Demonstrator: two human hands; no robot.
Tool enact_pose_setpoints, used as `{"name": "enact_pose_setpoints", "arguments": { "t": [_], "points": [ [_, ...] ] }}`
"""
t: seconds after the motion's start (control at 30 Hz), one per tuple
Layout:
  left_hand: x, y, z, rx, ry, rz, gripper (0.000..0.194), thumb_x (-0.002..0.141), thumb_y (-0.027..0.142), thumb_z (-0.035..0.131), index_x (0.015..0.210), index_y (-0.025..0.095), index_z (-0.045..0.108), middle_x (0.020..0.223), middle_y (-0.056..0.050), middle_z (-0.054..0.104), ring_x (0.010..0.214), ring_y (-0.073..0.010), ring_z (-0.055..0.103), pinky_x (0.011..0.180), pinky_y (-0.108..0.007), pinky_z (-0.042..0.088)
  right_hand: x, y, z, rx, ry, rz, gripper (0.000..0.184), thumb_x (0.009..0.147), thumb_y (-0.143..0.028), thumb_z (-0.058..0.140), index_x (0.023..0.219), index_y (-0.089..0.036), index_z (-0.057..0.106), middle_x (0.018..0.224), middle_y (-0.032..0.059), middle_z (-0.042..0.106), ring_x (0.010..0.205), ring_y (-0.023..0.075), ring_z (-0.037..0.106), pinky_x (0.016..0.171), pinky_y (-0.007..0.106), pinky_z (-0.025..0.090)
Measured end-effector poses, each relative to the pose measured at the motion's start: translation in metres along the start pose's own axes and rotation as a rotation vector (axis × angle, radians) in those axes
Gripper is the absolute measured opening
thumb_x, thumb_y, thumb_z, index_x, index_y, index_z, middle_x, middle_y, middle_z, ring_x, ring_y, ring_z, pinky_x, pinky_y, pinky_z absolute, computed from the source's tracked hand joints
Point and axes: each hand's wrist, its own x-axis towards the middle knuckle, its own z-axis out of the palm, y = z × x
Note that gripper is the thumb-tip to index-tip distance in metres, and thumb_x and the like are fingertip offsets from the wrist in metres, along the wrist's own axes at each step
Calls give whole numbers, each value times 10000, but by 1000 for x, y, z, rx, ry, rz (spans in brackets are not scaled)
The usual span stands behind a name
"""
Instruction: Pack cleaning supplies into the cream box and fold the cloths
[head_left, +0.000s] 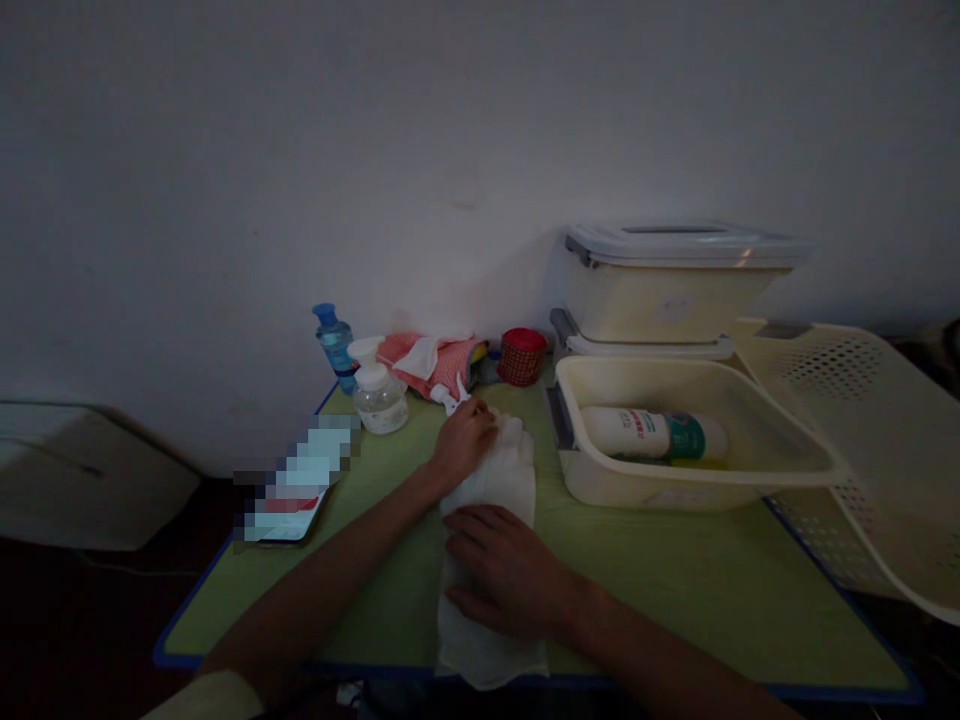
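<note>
A long strip of thin white cloth (491,640) lies lengthwise on the green table, its near end hanging over the front edge. At its far end my left hand (466,440) has its fingers bent and closed on the cloth. My right hand (506,570) rests flat on the nearer part of the strip, palm down, with fingers apart. Just beyond my left hand is a small white plastic piece (452,396), partly hidden, whose kind I cannot make out.
Left stand a phone (296,485), a clear jar (381,400) and a blue bottle (335,345). Behind are a red-and-white cloth (431,360) and a red woven container (523,358). Right are an open bin (697,490) holding a white bottle (626,430), lidded boxes (675,295) and a perforated basket (892,450).
</note>
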Motion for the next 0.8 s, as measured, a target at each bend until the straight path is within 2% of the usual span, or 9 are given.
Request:
{"name": "enact_pose_setpoints", "arguments": {
  "t": [0.13,0.3,0.43,0.5,0.63,0.8],
  "points": [
    [1,-6,2,-77,110,-118,313,698,-20,425,921,161,549,939,-65,575,943,-192,533,887,-359,422,0,0,-1,-2,-8,-1,314,828,-379,488,1025,-143,551,1193,95,542,1122,217,455,974,337,335],
    [1,-12,3,-142,161,-206,297,712,-30,369,902,144,518,822,-47,611,756,-155,582,741,-312,478,0,0,-2,-6,-20,-7,294,833,-360,490,1024,-143,544,1189,98,539,1130,214,447,973,336,334],
    [0,-13,1,-182,161,-231,321,725,-41,346,933,139,510,809,-35,627,717,-123,600,689,-254,479,0,0,-2,-9,-16,-4,307,831,-366,500,1036,-141,538,1187,96,542,1123,216,452,970,339,338],
    [0,-13,-1,-176,150,-237,263,748,-4,380,904,142,533,782,-26,624,707,-126,597,680,-254,476,0,0,-1,-10,-11,-4,304,836,-367,493,1032,-139,540,1186,95,542,1126,214,450,971,335,338],
    [0,-11,-1,-123,97,-225,44,739,152,553,751,143,594,774,-27,592,705,-148,565,699,-285,464,1,0,0,-18,-15,-8,285,831,-359,499,1015,-145,542,1178,98,542,1119,218,452,960,343,348],
    [2,-9,2,-76,46,-208,73,674,187,657,720,141,626,823,-38,553,775,-167,549,769,-311,449,1,-2,-3,-25,-15,-8,284,827,-351,513,1023,-147,539,1169,98,546,1109,217,460,959,342,353]
  ]
}}
